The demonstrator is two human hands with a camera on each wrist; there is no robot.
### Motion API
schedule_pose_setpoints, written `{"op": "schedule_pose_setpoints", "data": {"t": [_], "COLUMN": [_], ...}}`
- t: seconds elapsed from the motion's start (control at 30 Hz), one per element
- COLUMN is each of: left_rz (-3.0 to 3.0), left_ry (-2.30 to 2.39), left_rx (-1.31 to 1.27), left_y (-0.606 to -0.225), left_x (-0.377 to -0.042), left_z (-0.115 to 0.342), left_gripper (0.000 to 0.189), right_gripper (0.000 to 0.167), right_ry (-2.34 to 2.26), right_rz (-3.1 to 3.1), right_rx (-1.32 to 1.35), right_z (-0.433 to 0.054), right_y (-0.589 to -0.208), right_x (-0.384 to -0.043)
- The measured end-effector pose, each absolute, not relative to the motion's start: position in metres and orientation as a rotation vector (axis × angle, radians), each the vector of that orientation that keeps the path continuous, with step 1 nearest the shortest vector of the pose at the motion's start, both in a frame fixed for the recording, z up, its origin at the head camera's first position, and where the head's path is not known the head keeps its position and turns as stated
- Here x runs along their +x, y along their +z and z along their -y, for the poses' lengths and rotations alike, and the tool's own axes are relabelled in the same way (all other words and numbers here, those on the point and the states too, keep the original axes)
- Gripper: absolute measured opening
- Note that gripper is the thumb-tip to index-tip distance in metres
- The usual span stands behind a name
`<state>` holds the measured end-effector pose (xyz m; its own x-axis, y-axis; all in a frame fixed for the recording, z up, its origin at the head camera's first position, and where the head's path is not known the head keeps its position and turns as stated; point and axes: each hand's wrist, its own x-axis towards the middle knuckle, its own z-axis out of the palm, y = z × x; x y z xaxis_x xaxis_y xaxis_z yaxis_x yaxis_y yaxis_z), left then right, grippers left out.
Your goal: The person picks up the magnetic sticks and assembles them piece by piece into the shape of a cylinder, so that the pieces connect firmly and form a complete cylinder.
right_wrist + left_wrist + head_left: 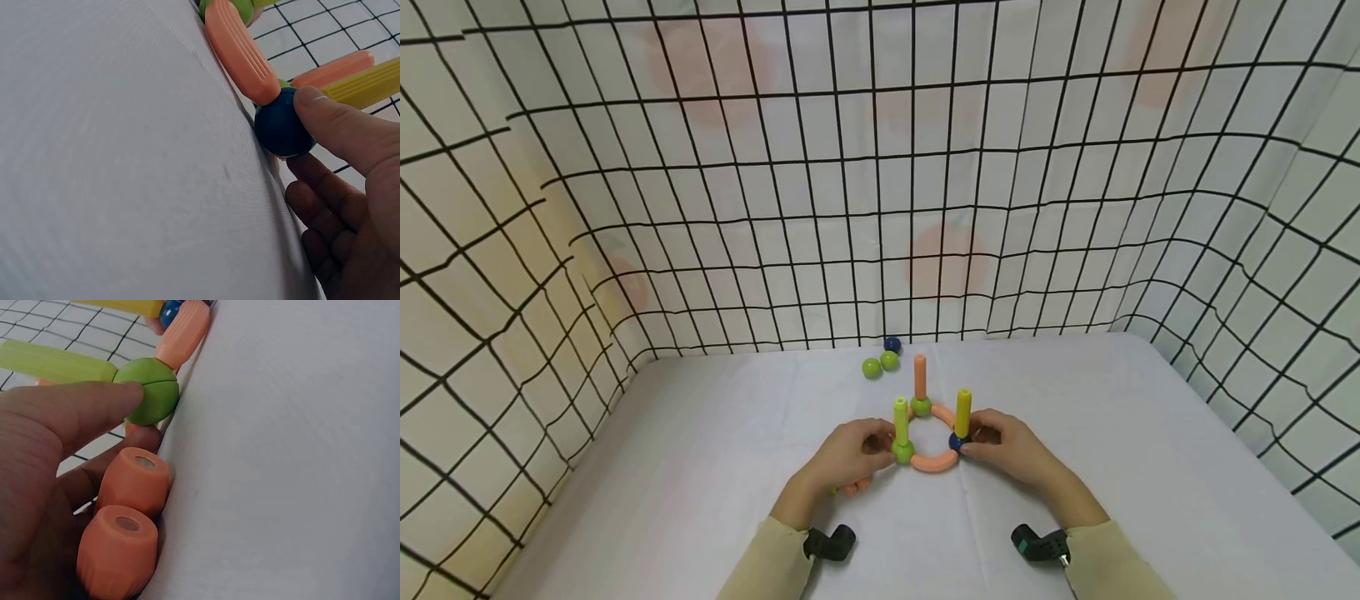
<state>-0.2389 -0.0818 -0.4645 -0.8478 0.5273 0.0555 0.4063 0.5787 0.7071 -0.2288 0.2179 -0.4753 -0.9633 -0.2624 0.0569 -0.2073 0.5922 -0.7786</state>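
Three balls joined by curved orange rods (935,463) form a ring on the table, each ball bearing an upright rod. My left hand (842,454) pinches the near-left green ball (150,392), which carries a light green rod (901,419). Across the ring, my right hand (1018,450) holds the blue ball (284,125) between thumb and fingers; a yellow rod (963,412) rises from it. At the back, untouched, another green ball (921,407) bears an orange rod (920,377). Orange pieces (119,553) with round end discs lie beside my left hand, partly hidden by it in the head view.
Two loose green balls (872,368) and a loose dark blue ball (892,344) lie near the table's back edge. A white cloth covers the table (700,467). Black grid netting over white sheets (820,192) encloses the back and sides.
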Motion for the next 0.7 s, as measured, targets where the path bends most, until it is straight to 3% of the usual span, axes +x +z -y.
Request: {"op": "schedule_pose_setpoints", "data": {"t": [0.7], "left_rz": [-2.646], "left_ry": [1.071], "left_rx": [0.88], "left_y": [-0.4629], "left_x": [-0.2402], "left_z": [0.0824], "left_gripper": [0.021], "right_gripper": [0.035], "right_ry": [-1.288], "right_rz": [-2.949], "right_rx": [-0.383], "right_z": [-0.2126], "right_y": [-0.4831], "right_x": [-0.2274]}}
